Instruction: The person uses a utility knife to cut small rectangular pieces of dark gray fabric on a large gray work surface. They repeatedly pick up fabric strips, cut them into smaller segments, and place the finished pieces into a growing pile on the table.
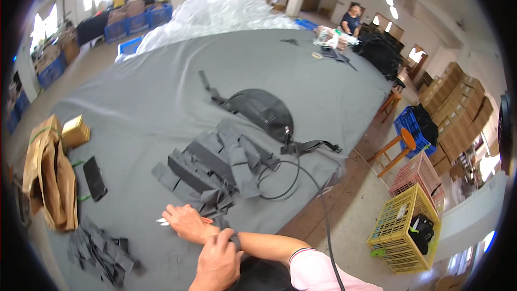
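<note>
My right hand reaches across to the left over the grey cloth, its fingers closed around small scissors with an orange handle. Pale tips stick out past the fingers; most of the tool is hidden. Close by my right wrist, my left hand is closed on a dark fabric strap, whose lower part is out of sight. Just beyond the hands lies a heap of dark grey fabric strips. Behind that heap rests a black waist bag with its belt and buckle spread out.
A grey cloth covers the large table. Left are a second strip pile, a black phone and a brown paper bag. A black cable crosses the right edge. Yellow crate and stool stand right; a person is far off.
</note>
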A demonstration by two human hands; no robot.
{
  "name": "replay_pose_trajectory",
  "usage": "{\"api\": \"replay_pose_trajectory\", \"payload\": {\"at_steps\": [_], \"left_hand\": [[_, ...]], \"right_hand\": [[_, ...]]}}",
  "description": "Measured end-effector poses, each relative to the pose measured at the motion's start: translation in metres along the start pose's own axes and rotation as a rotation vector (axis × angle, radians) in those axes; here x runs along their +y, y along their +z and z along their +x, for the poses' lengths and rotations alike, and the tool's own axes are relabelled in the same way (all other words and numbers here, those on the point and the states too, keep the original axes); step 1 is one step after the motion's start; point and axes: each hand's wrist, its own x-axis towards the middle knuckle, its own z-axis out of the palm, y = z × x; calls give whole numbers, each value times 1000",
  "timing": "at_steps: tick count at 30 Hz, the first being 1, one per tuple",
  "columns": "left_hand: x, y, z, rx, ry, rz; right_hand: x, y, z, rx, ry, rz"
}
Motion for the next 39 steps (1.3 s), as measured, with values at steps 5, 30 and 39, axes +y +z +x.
{"api": "replay_pose_trajectory", "payload": {"at_steps": [5, 30, 39], "left_hand": [[-11, 1, 3, 93, -123, 90], [24, 2, -7, 55, -101, -200], [15, 1, -7, 31, -168, -40]], "right_hand": [[5, 19, -1, -18, 116, -225], [2, 7, -9, -8, 106, 114], [2, 28, -12, -100, 146, 174]]}}
